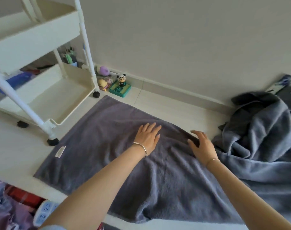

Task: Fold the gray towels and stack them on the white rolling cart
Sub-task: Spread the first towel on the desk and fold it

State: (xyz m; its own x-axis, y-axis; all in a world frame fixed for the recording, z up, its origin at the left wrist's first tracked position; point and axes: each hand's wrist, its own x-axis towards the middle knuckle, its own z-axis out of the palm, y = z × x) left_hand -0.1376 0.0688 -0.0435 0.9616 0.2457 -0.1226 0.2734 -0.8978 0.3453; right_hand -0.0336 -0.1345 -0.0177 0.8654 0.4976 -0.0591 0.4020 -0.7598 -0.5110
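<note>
View from the head camera, left to right: the white rolling cart [33, 42] stands at upper left on black castors, its lower tray bare, its nearest castor just beside the towel's left edge; a white and blue power strip [45, 211] lies at lower left beside patterned fabric; one gray towel [94, 146] is spread flat on the pale floor [166, 105] in the centre, a white label [60, 151] at its left edge; a small panda figure [121, 79] stands on a green base against the wall, behind the towel's far corner; the left hand [147, 137], a silver bangle [141, 146] on its wrist, rests palm down on the towel, fingers straight and close together; the right hand [202, 146] is over the towel's far right edge, fingers spread and slightly arched, gripping nothing, its fingertips at a dark crease; a heap of gray towels [261, 130] lies crumpled at far right, overlapping the spread towel's right side
</note>
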